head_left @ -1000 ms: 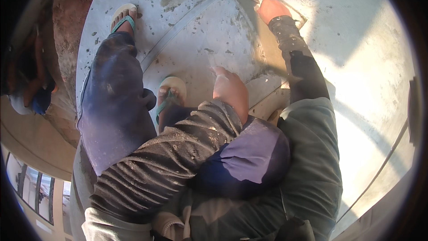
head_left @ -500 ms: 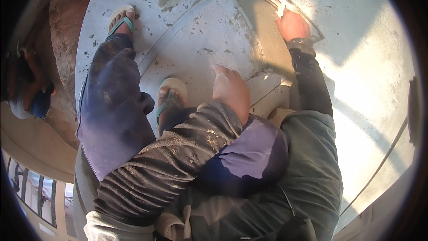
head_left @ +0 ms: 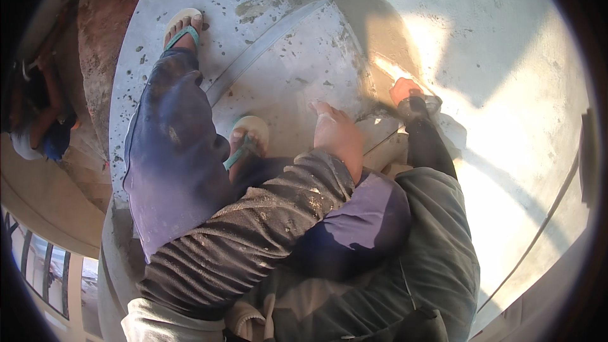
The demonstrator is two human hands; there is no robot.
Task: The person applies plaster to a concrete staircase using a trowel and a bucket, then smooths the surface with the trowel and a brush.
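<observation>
My right hand (head_left: 404, 91) is closed around the handle of a plastering trowel (head_left: 390, 67). Glare hides much of the long flat blade, which lies against the grey mortar surface. Damp, darker mortar (head_left: 373, 22) stretches beyond the blade. My left hand (head_left: 339, 132) hangs over my bent knee, its fingers loosely extended and nothing visible in them. Below it is a pale, mortar-spattered board or sheet (head_left: 288, 82).
My left foot stands in a sandal (head_left: 183, 28) among scattered mortar crumbs; another sandal (head_left: 248, 139) is nearer. A raised strip (head_left: 266, 41) crosses the pale surface. Another person (head_left: 47, 114) is at the far left, beside a reddish-brown area (head_left: 95, 63). Sunlight falls at right.
My right hand has drawn the trowel nearer to me, down along the mortar. My left hand stays over the knee, and the whole view has shifted slightly.
</observation>
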